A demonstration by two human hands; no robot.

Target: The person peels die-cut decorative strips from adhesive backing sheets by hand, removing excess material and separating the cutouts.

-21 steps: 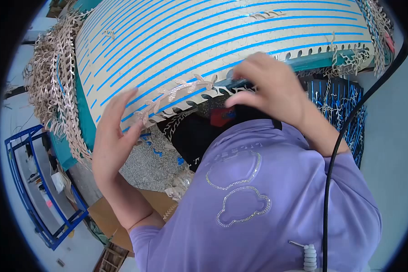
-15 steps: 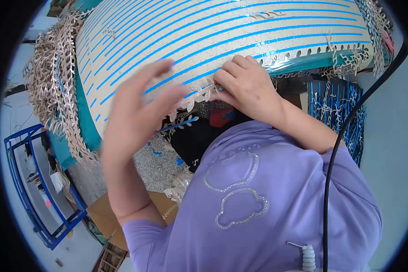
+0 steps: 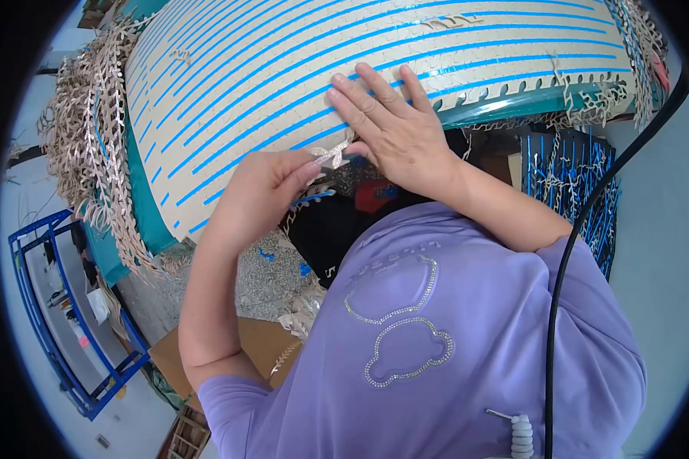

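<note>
A cream sheet (image 3: 230,115) with blue stripes and cut leaf outlines lies over a teal-covered surface in front of me. At its near edge, my left hand (image 3: 264,191) pinches a glittery leaf-shaped strip (image 3: 332,155) between thumb and fingers. Just to the right, my right hand (image 3: 398,134) lies flat on the sheet with its fingers spread. Its thumb is close to the strip's far end; whether it touches cannot be made out. Part of the strip is hidden behind my left fingers.
Bundles of cut leafy strips (image 3: 92,138) hang over the left edge. More strips with blue lines (image 3: 566,183) hang at the right, over a dark support. A cardboard box (image 3: 245,348) and a blue metal rack (image 3: 76,306) stand lower left. A black cable (image 3: 563,306) crosses the right side.
My left hand has come down from above the sheet and closed on the leaf strip. My right hand has gone from gripping at the edge to lying flat with fingers spread.
</note>
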